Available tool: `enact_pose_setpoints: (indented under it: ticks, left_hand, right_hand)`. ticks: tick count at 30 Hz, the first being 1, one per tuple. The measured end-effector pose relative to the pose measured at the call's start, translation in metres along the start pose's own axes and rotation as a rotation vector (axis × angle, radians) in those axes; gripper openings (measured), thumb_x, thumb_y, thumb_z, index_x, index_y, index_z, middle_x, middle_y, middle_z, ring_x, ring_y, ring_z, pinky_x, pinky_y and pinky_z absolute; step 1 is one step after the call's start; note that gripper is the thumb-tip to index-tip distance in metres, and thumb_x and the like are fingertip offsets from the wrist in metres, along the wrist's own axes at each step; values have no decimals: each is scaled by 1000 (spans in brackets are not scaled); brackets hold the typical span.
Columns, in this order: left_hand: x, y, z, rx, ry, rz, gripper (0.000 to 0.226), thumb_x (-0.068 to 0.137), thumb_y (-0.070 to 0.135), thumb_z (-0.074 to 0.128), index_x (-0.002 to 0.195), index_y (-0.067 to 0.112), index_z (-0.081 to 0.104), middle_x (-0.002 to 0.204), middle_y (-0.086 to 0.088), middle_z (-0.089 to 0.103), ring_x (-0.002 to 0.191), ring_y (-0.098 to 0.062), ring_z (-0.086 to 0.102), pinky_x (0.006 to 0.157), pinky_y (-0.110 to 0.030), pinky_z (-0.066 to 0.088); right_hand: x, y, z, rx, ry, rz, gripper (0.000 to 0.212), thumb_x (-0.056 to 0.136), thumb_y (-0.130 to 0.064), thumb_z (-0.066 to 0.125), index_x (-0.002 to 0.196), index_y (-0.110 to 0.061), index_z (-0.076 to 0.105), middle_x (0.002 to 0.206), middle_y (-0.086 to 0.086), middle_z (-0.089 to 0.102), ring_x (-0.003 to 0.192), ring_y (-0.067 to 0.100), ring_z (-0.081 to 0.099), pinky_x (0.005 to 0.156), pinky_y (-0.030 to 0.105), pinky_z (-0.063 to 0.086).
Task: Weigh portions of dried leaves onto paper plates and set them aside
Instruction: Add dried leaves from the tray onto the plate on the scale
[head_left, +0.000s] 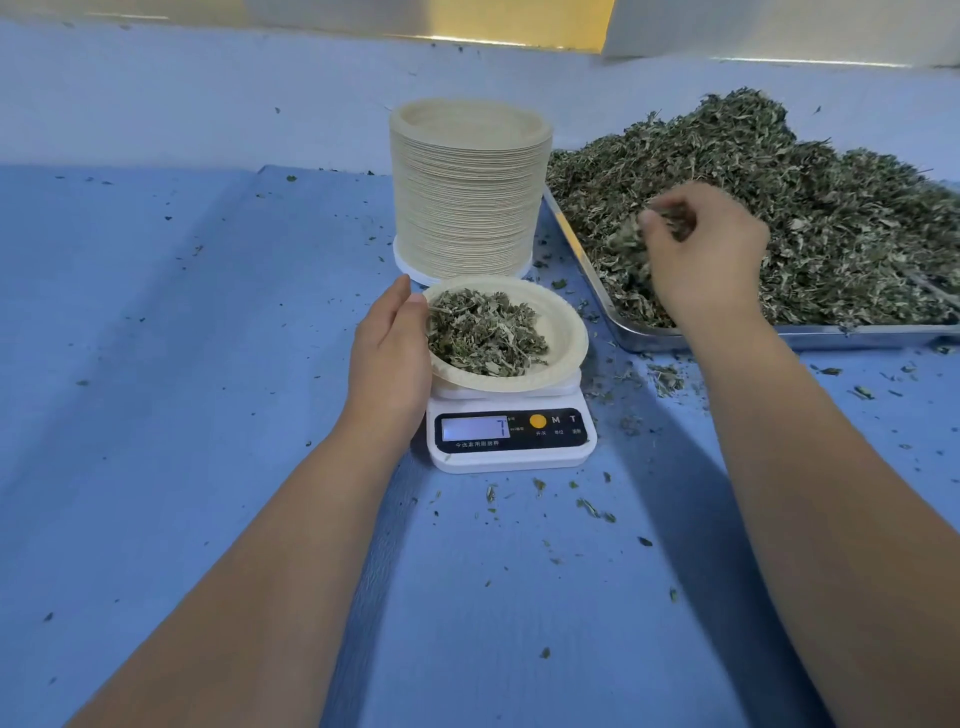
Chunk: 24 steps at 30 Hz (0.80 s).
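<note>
Head view shows the weighing step: the paper plate, part-filled, sits on the scale mid-counter. The left hand fingers grip its rim, and the right hand fingers pinch dried leaves above the tray. Next, probably, that pinch goes onto the plate, checked against the display.

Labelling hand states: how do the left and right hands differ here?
Left hand grips the rim of the paper plate on the scale; right hand pinches dried leaves over the metal tray. Left is sharp, right motion-blurred. Left sits nearer the camera, right reaches farther. Both hold something.
</note>
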<state>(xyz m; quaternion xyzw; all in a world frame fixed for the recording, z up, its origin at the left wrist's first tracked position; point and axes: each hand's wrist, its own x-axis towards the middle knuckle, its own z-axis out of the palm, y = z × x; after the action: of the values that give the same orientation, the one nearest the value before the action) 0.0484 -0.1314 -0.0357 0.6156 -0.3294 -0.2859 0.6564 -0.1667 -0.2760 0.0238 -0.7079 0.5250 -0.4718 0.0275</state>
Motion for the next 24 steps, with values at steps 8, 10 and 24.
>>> enact_pose_setpoints:
  ticks: [8, 10, 24]
  left_hand:
    - [-1, 1, 1, 23, 1, 14, 51, 94, 37, 47, 144, 27, 51, 146, 13, 50, 129, 0, 45, 115, -30, 32]
    - [-2, 2, 1, 18, 5, 10, 55, 90, 40, 47, 143, 27, 52, 144, 13, 52, 131, -2, 46, 115, -32, 34]
    - [0, 2, 1, 46, -53, 11, 46, 97, 38, 45, 143, 42, 48, 148, 20, 44, 127, 4, 39, 100, -21, 28]
  right_hand:
    - [-13, 24, -1, -265, -255, 73, 24, 98, -29, 52, 109, -21, 73, 90, 7, 72, 72, 28, 62, 67, 37, 55]
    - [-15, 20, -2, -282, -277, 59, 27, 99, -27, 49, 109, -20, 73, 85, 8, 71, 71, 31, 62, 65, 36, 54]
    - [-83, -29, -4, -452, -305, -293, 42, 103, -45, 34, 116, -17, 63, 75, 5, 65, 84, 31, 62, 93, 44, 37]
